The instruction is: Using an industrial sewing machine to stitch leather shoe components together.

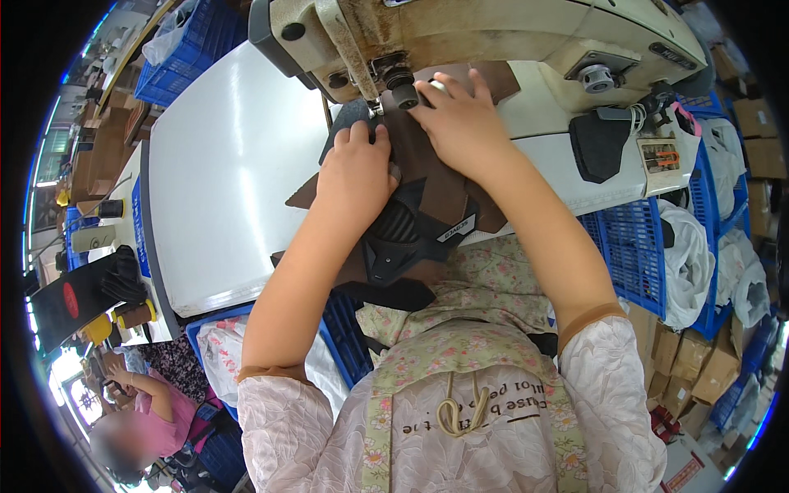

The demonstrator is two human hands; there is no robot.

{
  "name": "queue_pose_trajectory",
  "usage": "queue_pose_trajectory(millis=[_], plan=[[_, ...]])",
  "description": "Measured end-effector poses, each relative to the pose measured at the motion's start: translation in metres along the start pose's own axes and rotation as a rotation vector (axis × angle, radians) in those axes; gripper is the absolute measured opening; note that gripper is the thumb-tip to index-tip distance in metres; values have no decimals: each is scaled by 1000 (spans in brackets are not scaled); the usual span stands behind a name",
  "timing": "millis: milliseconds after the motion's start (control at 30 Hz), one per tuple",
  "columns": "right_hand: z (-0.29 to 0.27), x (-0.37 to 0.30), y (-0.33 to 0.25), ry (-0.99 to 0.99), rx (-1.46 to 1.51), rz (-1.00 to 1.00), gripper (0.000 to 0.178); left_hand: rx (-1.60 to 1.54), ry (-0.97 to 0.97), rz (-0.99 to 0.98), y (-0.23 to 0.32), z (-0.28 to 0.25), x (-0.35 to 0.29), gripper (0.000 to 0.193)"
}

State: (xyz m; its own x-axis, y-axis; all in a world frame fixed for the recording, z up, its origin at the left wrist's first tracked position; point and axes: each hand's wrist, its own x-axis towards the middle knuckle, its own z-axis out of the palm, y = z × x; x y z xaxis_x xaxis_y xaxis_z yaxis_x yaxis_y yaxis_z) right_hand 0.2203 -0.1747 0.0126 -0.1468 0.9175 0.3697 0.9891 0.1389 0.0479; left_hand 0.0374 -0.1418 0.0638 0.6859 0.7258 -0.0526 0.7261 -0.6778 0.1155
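Note:
A brown and black sewn workpiece (440,193) lies under the sewing machine (485,37), its flaps spreading over the table and hanging off the near edge. A ribbed black moulded piece (388,251) is attached to it near my body. My left hand (353,168) is left of the presser foot (375,108), fingers curled and thumb tucked in, gripping the workpiece close to the foot. My right hand (462,125) rests on the brown material right of the foot, fingers spread. The stitching point itself is partly covered by the machine head.
A white table (222,164) stretches left. A black flat pad (596,146) hangs at the machine's right end. Blue crates (629,255) with white bags stand right, and another crate (341,333) is below the table. A person in pink (168,415) sits at lower left.

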Motion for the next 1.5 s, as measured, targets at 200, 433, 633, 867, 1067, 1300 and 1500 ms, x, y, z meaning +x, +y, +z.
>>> queue_pose_trajectory(millis=[200, 433, 633, 867, 1067, 1300, 1500], plan=[[-18, -27, -17, 30, 351, -119, 25, -78, -66, 52, -9, -3, -6, 35], [-21, -40, -9, -22, 333, -104, 33, -31, -14, 57, -9, 1, -13, 32], [-26, -51, -1, -12, 410, -139, 38, -20, 46, 121, -18, 11, -14, 34], [-22, -51, -1, -17, 428, -129, 38, 7, 40, 141, -17, 11, -15, 41], [-20, -51, -2, -30, 409, -115, 38, -1, -16, 102, -14, 3, -11, 42], [-14, -47, -5, -20, 378, -80, 37, 44, 1, 91, -18, 2, -3, 36], [-10, -44, -9, -8, 385, -36, 37, 124, 184, 209, -18, 9, -1, 22]])
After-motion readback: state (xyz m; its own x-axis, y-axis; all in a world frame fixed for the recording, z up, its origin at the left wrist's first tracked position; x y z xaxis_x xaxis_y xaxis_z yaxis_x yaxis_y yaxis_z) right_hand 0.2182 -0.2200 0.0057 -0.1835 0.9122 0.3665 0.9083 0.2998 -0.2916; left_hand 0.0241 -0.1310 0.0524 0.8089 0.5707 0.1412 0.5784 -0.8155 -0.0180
